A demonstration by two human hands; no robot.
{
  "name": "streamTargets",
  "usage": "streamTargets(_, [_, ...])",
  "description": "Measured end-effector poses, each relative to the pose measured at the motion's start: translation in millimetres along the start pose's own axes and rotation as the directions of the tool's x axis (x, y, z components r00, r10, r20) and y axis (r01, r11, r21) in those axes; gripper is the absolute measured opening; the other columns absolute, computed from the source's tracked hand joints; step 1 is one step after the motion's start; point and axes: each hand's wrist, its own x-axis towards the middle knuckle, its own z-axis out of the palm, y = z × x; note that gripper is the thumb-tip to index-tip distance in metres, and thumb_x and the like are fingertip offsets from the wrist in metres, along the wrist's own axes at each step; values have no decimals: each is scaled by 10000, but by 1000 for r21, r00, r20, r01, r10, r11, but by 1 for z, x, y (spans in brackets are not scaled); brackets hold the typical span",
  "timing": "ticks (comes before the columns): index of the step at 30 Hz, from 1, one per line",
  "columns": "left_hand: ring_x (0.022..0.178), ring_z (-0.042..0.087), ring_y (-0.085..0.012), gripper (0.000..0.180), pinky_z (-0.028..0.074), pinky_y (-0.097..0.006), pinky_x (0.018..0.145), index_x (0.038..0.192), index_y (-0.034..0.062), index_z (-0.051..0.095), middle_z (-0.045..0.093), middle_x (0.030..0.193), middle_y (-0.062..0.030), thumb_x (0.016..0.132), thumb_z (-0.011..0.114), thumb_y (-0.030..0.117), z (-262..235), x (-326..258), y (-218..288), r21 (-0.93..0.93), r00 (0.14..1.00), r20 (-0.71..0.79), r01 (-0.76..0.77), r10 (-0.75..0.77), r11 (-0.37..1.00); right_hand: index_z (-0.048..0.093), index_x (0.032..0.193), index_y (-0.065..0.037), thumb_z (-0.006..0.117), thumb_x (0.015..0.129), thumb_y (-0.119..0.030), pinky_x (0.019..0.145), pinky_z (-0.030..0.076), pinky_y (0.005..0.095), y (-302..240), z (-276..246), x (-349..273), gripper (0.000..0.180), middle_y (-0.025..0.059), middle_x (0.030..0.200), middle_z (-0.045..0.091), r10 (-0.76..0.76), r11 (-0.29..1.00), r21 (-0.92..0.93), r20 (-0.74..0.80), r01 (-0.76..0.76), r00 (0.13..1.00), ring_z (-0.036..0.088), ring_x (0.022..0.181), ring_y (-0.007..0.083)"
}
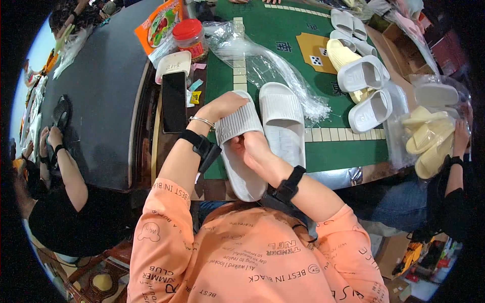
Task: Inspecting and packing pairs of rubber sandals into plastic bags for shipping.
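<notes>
Fingers of the left hand [232, 105] are bent around the far side of a pale grey slipper [245, 179] at the near edge of the green table [348, 155]. The right hand [256, 149] reaches in under its strap; whether those partly hidden fingertips pinch anything, I cannot tell. Work on this slipper looks midway. Just beside lies a second slipper [288, 101], untouched; neither has plastic around it. Clear plastic [283, 63] lies beyond. Farther right, other grey slippers [364, 120] sit unwrapped, while yellow slippers [429, 135] have film over them.
</notes>
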Motion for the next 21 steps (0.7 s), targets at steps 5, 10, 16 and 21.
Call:
streamTargets(5, [752, 524, -149, 349, 427, -300, 722, 998, -61, 574, 626, 923, -147, 883, 478, 255, 3, -7, 11, -175, 992, -15, 118, -122, 977, 498, 872, -84, 389, 888, -76, 523, 354, 222, 1, 7, -1, 110, 12, 739, 492, -129, 992, 1, -12, 129, 992, 430, 597, 106])
streamTargets(10, [743, 526, -189, 333, 427, -299, 712, 903, -46, 601, 626, 893, -126, 876, 472, 260, 9, -1, -13, -30, 991, -114, -74, 70, 997, 498, 843, -50, 377, 885, -91, 475, 343, 237, -16, -20, -29, 135, 10, 645, 467, 70, 966, -258, 195, -18, 978, 421, 533, 109])
streamTargets(16, [801, 554, -219, 239, 430, -324, 750, 851, -20, 603, 616, 873, -146, 832, 407, 117, 8, -8, 6, -57, 986, -160, 42, -51, 998, 553, 966, -35, 439, 892, -119, 514, 376, 226, -91, -56, -126, 160, 22, 620, 480, 143, 405, -905, 202, 129, 969, 477, 572, 106])
streamTargets(21, [882, 562, -281, 234, 426, -338, 784, 996, 27, 545, 599, 937, -165, 814, 409, 83, 8, -5, 2, 62, 968, -249, 25, -9, 998, 597, 824, -59, 535, 794, -60, 600, 405, 330, -119, -92, -168, 69, 95, 683, 508, -335, -320, -921, 328, 221, 883, 511, 626, 250])
